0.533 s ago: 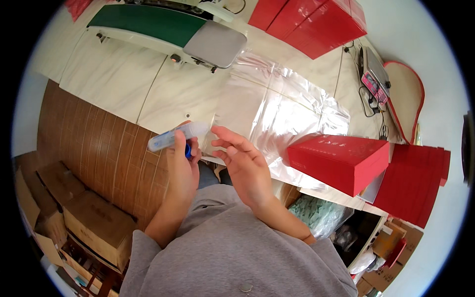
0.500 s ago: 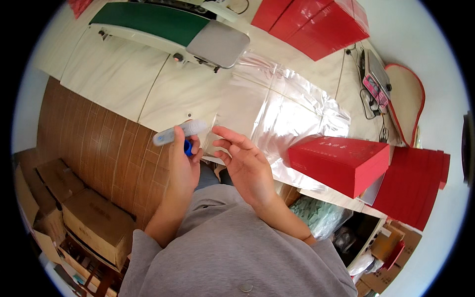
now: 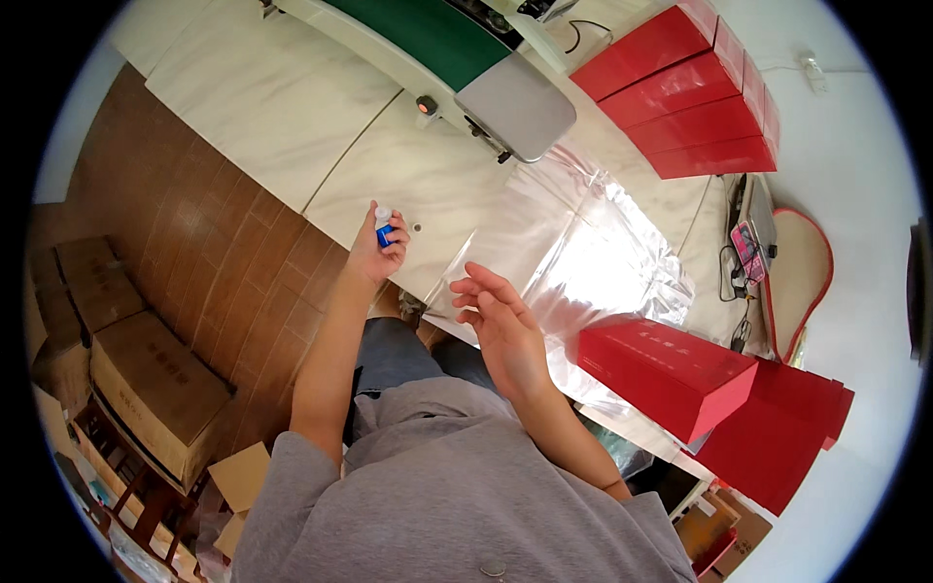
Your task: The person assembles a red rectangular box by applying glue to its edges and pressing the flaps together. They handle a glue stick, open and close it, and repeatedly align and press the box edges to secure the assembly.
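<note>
My left hand (image 3: 369, 257) is closed around a small blue and whitish-clear object (image 3: 386, 235) near the front edge of the pale table. Its kind cannot be made out, as the fingers cover part of it. To the right, my right hand (image 3: 502, 325) is raised with fingers loosely curled and apart, holding nothing. Below and beyond that hand lies a shiny silvery plastic sheet (image 3: 559, 228) spread on the table. A red box (image 3: 666, 374) rests at the sheet's right side.
A machine with a green belt (image 3: 418, 39) and grey end plate (image 3: 517, 102) stands at the back. Several red boxes (image 3: 700, 107) are stacked back right, near a pink calculator-like device (image 3: 746, 251) and cables. Cardboard boxes (image 3: 155, 384) stand on the brown floor at left.
My view has shifted and turned. The left hand has moved up over the table and tilted the object, so its long clear part no longer shows lengthwise. The right hand stays open.
</note>
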Demonstrator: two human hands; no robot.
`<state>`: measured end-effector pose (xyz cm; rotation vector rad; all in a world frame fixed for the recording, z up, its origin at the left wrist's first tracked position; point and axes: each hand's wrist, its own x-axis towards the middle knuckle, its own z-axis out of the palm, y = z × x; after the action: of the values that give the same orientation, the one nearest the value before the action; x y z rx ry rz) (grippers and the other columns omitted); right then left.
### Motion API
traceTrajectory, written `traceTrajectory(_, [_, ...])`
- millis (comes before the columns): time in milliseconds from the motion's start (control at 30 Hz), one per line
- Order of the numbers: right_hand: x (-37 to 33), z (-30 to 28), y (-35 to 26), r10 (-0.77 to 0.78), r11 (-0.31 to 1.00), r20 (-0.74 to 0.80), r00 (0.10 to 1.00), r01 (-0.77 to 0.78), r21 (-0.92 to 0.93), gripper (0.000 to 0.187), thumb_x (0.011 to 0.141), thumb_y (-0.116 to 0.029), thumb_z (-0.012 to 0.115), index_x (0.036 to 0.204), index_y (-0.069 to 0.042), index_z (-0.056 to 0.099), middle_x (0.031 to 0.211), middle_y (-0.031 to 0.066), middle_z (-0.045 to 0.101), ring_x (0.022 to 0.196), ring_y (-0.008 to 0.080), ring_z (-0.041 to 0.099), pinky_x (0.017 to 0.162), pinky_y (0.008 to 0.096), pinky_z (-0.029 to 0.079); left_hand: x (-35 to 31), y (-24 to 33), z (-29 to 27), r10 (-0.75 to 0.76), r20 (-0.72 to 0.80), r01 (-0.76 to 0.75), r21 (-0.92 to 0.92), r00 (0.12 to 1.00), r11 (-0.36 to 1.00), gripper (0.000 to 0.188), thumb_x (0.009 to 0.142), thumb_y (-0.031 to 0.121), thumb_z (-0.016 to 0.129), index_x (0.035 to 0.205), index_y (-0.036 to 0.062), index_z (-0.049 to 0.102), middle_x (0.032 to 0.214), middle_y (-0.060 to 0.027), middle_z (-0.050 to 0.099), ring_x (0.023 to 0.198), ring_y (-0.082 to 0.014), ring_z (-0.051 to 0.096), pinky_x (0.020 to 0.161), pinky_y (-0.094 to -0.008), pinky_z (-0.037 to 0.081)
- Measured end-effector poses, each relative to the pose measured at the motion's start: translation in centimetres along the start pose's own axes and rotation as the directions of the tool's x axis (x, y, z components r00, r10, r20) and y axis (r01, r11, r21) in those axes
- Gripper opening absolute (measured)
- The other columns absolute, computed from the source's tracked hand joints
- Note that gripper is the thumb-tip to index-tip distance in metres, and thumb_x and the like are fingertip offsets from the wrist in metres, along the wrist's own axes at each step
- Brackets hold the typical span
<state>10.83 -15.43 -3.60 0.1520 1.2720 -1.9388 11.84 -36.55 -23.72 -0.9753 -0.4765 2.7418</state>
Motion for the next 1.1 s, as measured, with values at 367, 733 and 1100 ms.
traceTrajectory(367, [2.6,0.0,0.3,-0.069,0.994,-0.005,0.998,0.069,-0.080,0.041,0.097,-0.021,0.040,0.133,-0.003,0.045,0.117,0.0080,0.055,0.102,0.0157,0.048,0.087,0.0288,0.038,0.6,1.0,0.2,-0.039,-0.019,0.040,0.036,0.999,0.999,0.042,0.084,0.051,0.060,0.087,0.0087,0.058,0.070,0.0029,0.053,0.053,-0.0059,0.042,0.036,-0.0175,0.025])
traceTrajectory(733, [2.9,2.9,-0.3,-0.459,0.654,0.195,0.867,0.478,-0.587,0.053,0.088,0.003,0.040,0.139,-0.007,0.038,0.133,0.0167,0.038,0.122,0.0267,0.038,0.102,0.0318,0.030,-9.1,-10.7,10.4,0.415,0.022,-0.367,0.511,0.910,0.777,0.043,0.089,0.049,0.055,0.098,0.0064,0.057,0.086,-0.0001,0.059,0.057,-0.0023,0.038,0.039,-0.0146,0.027])
traceTrajectory(1100, [3.0,1.7,0.3,-0.498,0.593,0.188,0.846,0.490,-0.639,0.050,0.092,-0.005,0.041,0.142,-0.008,0.034,0.131,0.0099,0.046,0.108,0.0183,0.047,0.091,0.0299,0.038,-8.7,-9.3,8.8,0.347,0.052,-0.340,0.383,0.936,0.859,0.044,0.089,0.049,0.054,0.101,0.0071,0.057,0.084,0.0010,0.057,0.056,-0.0019,0.039,0.039,-0.0143,0.025])
